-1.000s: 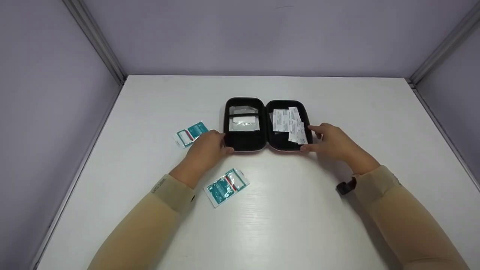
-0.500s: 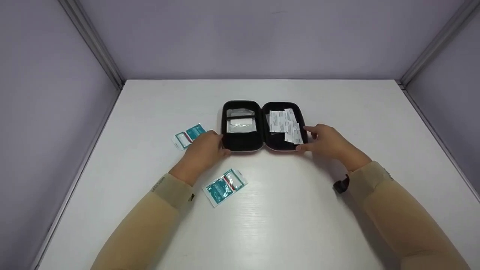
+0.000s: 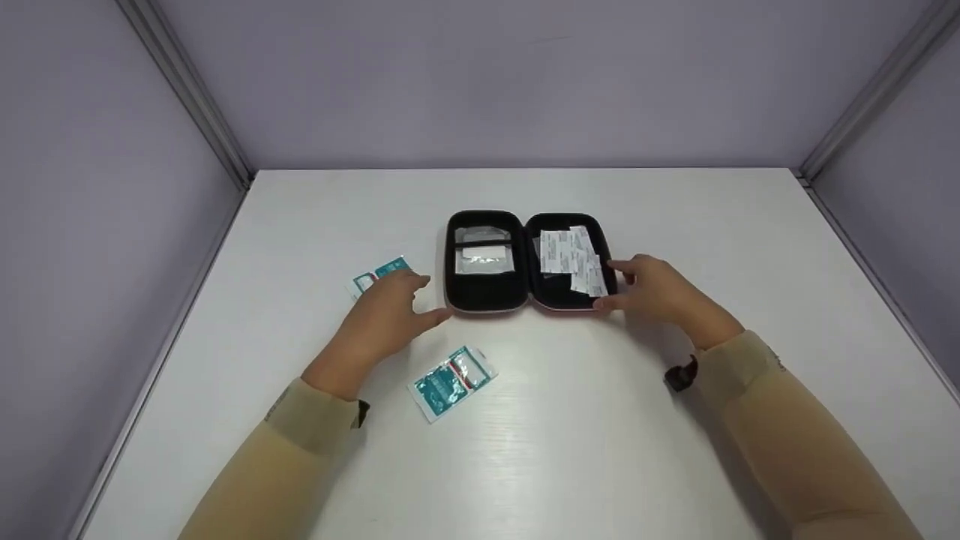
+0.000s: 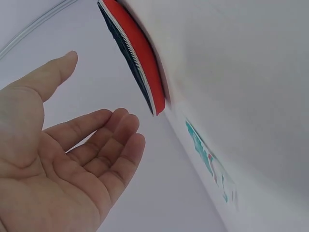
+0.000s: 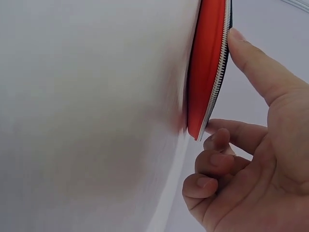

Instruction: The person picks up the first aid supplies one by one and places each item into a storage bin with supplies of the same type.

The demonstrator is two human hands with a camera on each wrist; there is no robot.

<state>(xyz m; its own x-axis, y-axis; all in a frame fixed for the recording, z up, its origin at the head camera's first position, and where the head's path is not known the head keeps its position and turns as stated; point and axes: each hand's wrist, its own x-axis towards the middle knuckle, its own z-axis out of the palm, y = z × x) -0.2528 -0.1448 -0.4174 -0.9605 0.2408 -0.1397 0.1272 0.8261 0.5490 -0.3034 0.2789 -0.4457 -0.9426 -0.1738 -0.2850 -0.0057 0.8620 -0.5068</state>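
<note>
Soft, even light falls from above on a white table [image 3: 570,420], with a faint sheen near its middle. Pale shadows lie under the right hand [image 3: 660,289] and both sleeves. The head view is sharp, its edges bent slightly by a wide lens. Both wrist views are bright, tilted, and softly blurred close up.
</note>
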